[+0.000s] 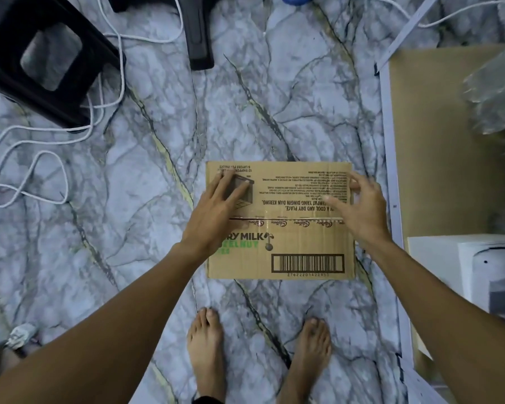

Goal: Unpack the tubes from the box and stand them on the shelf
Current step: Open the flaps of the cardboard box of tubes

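The cardboard box (245,266) lies flat on the marble-patterned floor, a little right of the frame's centre and just above the person's bare feet (206,345). Its two top flaps are closed and meet along a seam (289,218) that runs across the middle. No tubes can be seen, so they are presumably inside.

The left hand (216,208) rests on the far flap near its left end, with the fingers straight and spread. The right hand (359,205) is over the right end of the same flap, well apart from the left, with its fingers loosely bent and holding nothing. It is blurred, so whether it touches the card cannot be told.

The shelf (426,141), a brown board in a pale metal frame, stands along the right edge of the frame, just beside the box.

The box looks like thin corrugated card, light and fairly stiff, though the flaps will probably bend and crease if pulled at one corner. The best place to take hold is likely the free edge of each flap at the seam, lifting with both hands spread wide. The weight of the contents cannot be judged from here. Tubes are likely smooth and apt to roll or tip, so each is best gripped around its body.
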